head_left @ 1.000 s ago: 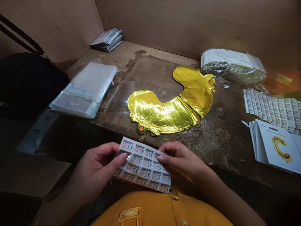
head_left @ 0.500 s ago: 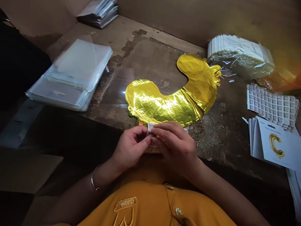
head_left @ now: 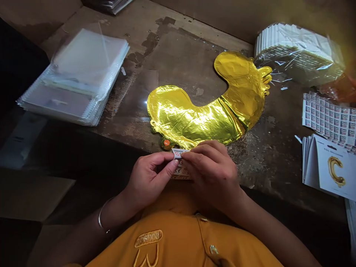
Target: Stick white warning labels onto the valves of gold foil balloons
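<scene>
My left hand (head_left: 150, 177) and my right hand (head_left: 213, 168) meet at the table's near edge, both pinched on a small sheet of CE stickers (head_left: 180, 163). My fingers hide most of the sheet; only its top corner and a strip between the hands show. Just beyond my hands lies a flat gold foil balloon (head_left: 205, 111) curved like a letter C, with an orange valve spot (head_left: 166, 142) at its near left end.
A stack of clear plastic bags (head_left: 75, 78) lies at the left. A wrapped pile of white cards (head_left: 294, 53) sits at the back right. A larger sticker sheet (head_left: 329, 118) and backing cards printed with a gold C (head_left: 330, 170) lie at the right.
The sticker sheet was held spread out a second ago; my hands have come together over it and now cover most of it. The view has tipped downward.
</scene>
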Tool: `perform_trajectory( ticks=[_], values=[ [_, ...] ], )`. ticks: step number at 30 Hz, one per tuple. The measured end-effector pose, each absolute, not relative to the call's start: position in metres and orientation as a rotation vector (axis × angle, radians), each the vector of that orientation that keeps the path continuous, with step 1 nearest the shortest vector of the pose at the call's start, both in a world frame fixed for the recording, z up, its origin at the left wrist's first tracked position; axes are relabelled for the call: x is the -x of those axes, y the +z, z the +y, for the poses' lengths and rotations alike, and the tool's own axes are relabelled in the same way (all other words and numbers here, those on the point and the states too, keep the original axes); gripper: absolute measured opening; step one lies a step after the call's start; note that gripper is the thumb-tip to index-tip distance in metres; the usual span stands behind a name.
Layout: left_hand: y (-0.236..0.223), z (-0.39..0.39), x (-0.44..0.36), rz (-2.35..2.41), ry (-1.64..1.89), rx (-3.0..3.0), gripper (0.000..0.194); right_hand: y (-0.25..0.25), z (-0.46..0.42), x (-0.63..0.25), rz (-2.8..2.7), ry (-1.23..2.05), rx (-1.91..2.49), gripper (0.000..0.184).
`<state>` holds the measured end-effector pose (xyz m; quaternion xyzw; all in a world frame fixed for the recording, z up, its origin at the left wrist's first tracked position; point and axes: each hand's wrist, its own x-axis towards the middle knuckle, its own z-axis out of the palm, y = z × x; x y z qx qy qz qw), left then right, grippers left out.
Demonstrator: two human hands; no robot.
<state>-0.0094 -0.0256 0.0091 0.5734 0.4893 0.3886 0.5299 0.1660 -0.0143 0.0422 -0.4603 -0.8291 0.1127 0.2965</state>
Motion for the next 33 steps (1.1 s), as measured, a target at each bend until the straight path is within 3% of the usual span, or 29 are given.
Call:
perform_trajectory(
  ticks=[24, 27, 33],
  values=[
    [0.0156, -0.0309, 0.0121, 1.202, 0.877, -1.744, 0.015, 0.0456, -0.0166, -0.1602, -2.469, 0.002, 1.157, 0.012],
    [0.016, -0.0316, 0.0102, 1.206, 0.869, -1.654, 0.015, 0.0427, -0.0159, -0.159, -2.323, 0.135, 1.229, 0.011],
    [0.0156, -0.0332, 0.0073, 1.171, 0.844, -1.423, 0.015, 0.0448, -0.0125, -0.1614, -1.911, 0.791, 1.448, 0.007]
  ],
)
